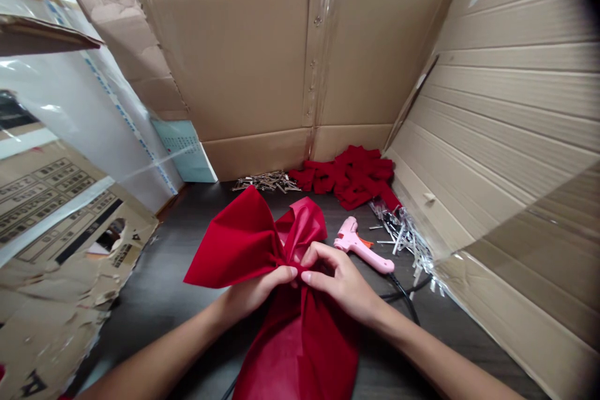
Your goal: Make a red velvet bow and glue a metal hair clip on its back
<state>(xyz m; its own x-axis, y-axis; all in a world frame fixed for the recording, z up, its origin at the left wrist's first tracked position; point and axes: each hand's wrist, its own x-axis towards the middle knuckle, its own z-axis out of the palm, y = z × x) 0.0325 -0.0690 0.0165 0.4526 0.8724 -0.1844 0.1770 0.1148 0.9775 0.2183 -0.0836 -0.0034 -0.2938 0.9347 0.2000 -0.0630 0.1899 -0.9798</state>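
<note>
Lower centre, left hand [257, 287] and right hand [342, 275] pinch a red fabric bow [293, 331], pink glue gun [363, 249] right of centre!

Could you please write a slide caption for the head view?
Left hand and right hand pinch gathered red fabric near a pink glue gun lying on a dark table.

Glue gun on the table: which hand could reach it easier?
Probably the right hand, which is nearer the glue gun; the left hand is farther across. Both grip the red cloth.
</note>
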